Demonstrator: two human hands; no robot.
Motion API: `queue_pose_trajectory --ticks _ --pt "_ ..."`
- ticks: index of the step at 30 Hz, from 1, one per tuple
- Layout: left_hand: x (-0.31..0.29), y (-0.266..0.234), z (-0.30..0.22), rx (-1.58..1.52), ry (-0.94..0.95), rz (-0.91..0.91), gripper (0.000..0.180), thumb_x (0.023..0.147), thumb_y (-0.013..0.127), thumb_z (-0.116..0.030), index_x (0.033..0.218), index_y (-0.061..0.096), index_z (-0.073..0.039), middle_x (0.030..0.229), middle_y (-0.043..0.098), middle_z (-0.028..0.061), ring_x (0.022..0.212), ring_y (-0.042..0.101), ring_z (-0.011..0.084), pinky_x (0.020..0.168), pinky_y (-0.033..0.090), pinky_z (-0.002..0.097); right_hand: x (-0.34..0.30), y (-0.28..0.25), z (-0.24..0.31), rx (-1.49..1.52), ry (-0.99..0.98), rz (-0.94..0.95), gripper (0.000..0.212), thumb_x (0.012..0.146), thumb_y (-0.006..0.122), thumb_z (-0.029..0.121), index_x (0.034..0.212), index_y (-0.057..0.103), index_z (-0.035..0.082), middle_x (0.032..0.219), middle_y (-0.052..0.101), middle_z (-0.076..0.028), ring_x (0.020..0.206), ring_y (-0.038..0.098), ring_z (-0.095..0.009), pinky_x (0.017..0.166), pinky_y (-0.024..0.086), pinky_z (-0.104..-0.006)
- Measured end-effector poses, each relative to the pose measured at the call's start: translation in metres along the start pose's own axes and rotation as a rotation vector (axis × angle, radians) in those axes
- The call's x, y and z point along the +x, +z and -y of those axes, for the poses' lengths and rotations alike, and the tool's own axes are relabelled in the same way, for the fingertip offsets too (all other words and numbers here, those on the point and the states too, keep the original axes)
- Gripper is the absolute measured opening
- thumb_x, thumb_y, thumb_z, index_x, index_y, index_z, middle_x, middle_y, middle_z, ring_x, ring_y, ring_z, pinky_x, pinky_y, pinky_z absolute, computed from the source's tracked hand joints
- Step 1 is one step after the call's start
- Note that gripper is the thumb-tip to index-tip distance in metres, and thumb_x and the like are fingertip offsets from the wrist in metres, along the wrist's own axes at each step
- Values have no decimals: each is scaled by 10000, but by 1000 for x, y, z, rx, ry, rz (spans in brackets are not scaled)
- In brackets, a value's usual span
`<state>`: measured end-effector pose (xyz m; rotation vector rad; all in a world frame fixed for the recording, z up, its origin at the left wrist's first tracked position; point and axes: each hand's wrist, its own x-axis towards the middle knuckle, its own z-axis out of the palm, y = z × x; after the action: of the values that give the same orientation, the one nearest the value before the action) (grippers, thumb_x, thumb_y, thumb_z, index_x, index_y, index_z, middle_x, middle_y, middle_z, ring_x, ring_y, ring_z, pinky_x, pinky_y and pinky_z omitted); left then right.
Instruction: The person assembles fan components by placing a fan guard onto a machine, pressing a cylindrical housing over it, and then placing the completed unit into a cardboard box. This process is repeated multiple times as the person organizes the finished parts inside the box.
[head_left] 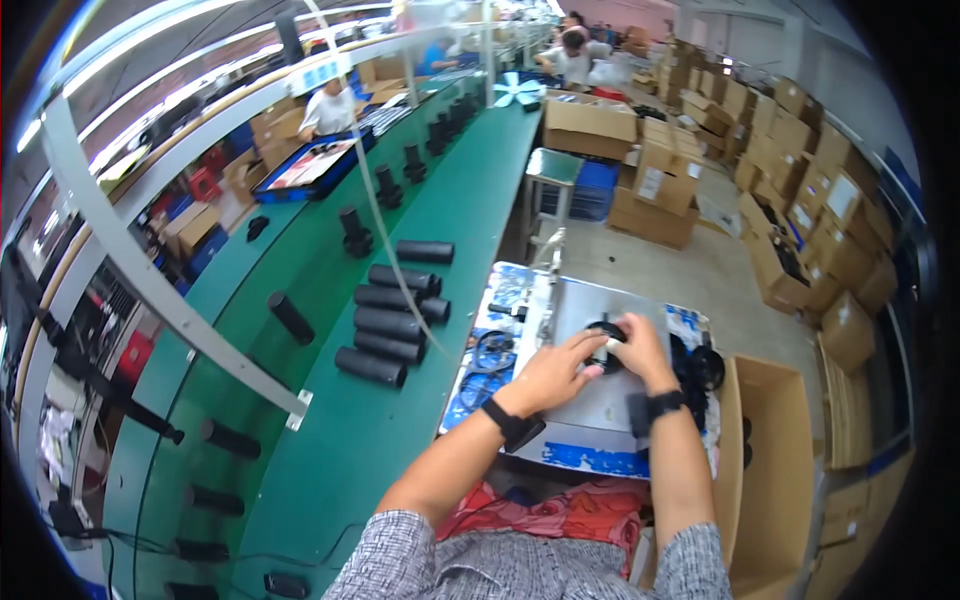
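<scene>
Both of my hands are closed on one round black part (607, 330) above the grey metal plate (572, 300) of a small worktable. My left hand (552, 374) grips it from the left, thumb and fingers at its edge. From the right, my right hand (642, 350) curls its fingers over the top of it. A small pale spot shows at the middle of the part, too small to name. Fingers cover most of its outline. Just right of my right hand lie several round black parts (706, 368). Thin black rings (492, 350) lie left of the plate.
Several black tubes (388, 325) lie on the green bench (330, 440) at my left. More tubes stand or lie along its belt. An open cardboard box (775, 450) is close at my right. A metal fixture (550, 285) rises at the plate's left edge. Stacked cartons (650, 180) stand farther off.
</scene>
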<state>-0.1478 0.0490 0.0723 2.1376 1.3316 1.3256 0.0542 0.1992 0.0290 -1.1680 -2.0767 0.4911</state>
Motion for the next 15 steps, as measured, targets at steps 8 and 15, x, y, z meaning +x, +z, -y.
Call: queue_pose_trajectory --ticks 8,15 --pt "-102 -292 119 1015 -222 -667 242 874 688 -81 1112 715 -113 1177 680 123 1152 613 356 948 460 494 -138 -12 75 47 44 -209 183 885 720 -11 1049 640 7 1038 643 -177 881 675 -321 768 554 -410" --pt "-202 -415 283 1347 -859 -509 478 911 800 -164 1375 690 -178 1426 596 158 1384 526 421 1119 461 574 -120 17 62 -89 -170 -287 186 866 689 -69 1027 642 13 989 634 -177 831 660 -354 669 551 -368"
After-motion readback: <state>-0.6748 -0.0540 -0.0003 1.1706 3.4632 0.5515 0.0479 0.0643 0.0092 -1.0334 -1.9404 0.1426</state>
